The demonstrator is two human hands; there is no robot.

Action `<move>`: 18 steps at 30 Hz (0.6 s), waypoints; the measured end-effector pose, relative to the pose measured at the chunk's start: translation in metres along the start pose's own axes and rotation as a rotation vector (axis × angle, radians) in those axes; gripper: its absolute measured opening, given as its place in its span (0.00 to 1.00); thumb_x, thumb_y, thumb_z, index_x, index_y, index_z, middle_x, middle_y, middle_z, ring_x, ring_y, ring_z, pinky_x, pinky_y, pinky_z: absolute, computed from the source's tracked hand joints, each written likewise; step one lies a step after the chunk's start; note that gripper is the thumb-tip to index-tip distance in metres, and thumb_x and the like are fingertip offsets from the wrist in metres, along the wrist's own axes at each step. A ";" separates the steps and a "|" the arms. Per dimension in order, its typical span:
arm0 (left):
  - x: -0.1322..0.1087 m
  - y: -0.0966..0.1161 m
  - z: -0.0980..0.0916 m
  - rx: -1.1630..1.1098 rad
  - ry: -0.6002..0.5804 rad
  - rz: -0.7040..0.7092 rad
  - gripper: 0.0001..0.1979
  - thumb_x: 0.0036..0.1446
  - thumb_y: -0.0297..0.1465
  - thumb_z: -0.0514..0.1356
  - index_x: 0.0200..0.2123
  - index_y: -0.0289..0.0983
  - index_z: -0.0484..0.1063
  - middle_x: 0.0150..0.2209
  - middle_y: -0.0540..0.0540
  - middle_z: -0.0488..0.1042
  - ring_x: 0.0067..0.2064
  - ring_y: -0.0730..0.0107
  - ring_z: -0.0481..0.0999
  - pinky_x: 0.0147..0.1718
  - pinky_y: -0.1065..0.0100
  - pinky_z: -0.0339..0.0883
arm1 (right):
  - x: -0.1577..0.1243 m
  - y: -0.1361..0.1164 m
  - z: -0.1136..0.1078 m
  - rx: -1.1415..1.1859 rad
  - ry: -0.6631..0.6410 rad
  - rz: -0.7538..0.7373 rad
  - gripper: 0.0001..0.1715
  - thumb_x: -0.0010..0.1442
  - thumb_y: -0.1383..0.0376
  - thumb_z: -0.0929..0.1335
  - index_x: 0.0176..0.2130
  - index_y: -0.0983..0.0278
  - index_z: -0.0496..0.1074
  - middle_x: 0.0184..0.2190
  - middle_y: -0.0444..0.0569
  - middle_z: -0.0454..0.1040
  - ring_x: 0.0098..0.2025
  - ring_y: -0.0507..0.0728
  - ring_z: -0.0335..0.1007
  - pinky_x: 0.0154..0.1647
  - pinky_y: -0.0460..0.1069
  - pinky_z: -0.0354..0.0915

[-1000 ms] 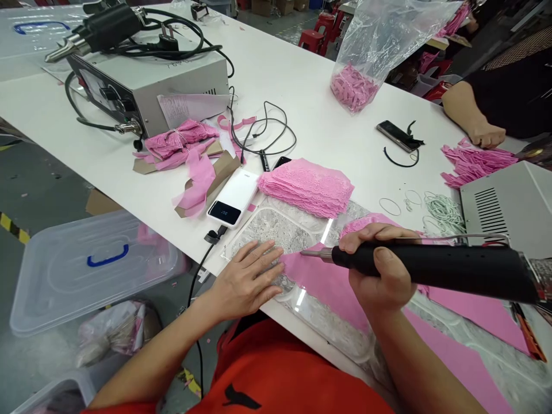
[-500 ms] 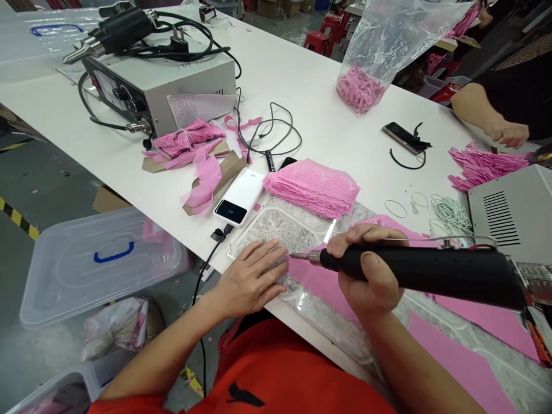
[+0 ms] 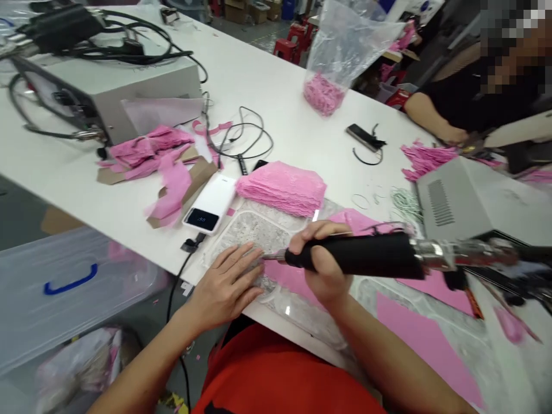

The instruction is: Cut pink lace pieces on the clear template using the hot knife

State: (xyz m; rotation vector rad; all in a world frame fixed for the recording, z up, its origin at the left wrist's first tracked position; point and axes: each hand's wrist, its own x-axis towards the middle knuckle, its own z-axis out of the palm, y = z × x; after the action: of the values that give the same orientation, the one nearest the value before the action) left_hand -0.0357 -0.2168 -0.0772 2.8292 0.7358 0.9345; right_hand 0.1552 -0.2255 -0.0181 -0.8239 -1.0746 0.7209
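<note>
My left hand (image 3: 229, 283) lies flat with its fingers spread on a clear, marbled plastic sheet (image 3: 252, 227) at the table's front edge. Its fingertips reach the left end of a pink fabric piece (image 3: 287, 276). My right hand (image 3: 324, 261) is wrapped round a black ultrasonic handpiece (image 3: 366, 256), held nearly level. The handpiece's thin metal tip points left and comes right beside my left fingertips, over the fabric's end; I cannot tell whether it touches. Just behind lies a stack of pink lace-edged fabric pieces (image 3: 282, 188).
A white power bank (image 3: 211, 201) and pink scraps (image 3: 150, 146) lie left, by a grey control box (image 3: 146, 92) carrying another handpiece. A second grey box (image 3: 457, 195) stands right. Across the table, a co-worker's hand (image 3: 451, 133) is near pink strips (image 3: 425, 158). A bag (image 3: 325, 95) holds pink pieces.
The view has swung right, so everything sits further left. More of the co-worker and the right-hand box shows. My hands and the handpiece keep nearly the same place on the fabric.
</note>
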 end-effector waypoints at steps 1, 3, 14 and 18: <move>0.000 -0.002 0.000 -0.010 0.005 0.007 0.15 0.64 0.30 0.58 0.53 0.35 0.71 0.58 0.38 0.71 0.64 0.52 0.64 0.60 0.51 0.63 | 0.001 -0.001 0.001 0.015 0.002 0.001 0.10 0.55 0.62 0.69 0.35 0.59 0.62 0.31 0.39 0.66 0.24 0.48 0.69 0.27 0.49 0.70; 0.000 -0.007 0.001 -0.028 0.010 0.020 0.17 0.63 0.30 0.58 0.55 0.38 0.70 0.58 0.39 0.71 0.65 0.52 0.64 0.60 0.50 0.63 | 0.007 -0.006 0.000 0.055 0.003 -0.004 0.12 0.54 0.60 0.69 0.36 0.59 0.63 0.31 0.39 0.66 0.23 0.48 0.68 0.25 0.49 0.69; 0.029 0.034 0.012 -0.151 0.038 0.173 0.17 0.60 0.22 0.59 0.53 0.37 0.70 0.55 0.39 0.74 0.62 0.55 0.68 0.61 0.50 0.60 | -0.006 -0.101 -0.146 -0.186 0.406 -0.071 0.07 0.48 0.62 0.68 0.31 0.58 0.67 0.28 0.40 0.64 0.21 0.49 0.64 0.21 0.50 0.63; 0.063 0.092 0.041 -0.243 -0.020 0.282 0.12 0.64 0.24 0.56 0.50 0.35 0.71 0.52 0.42 0.77 0.60 0.59 0.70 0.61 0.55 0.59 | -0.035 -0.105 -0.187 -0.186 0.537 0.008 0.06 0.48 0.64 0.67 0.31 0.58 0.69 0.28 0.41 0.63 0.23 0.49 0.65 0.26 0.50 0.63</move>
State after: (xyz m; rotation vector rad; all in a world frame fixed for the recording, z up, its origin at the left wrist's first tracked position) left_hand 0.0709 -0.2655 -0.0566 2.7606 0.2033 0.9540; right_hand 0.3313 -0.3492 0.0086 -1.1049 -0.6568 0.3727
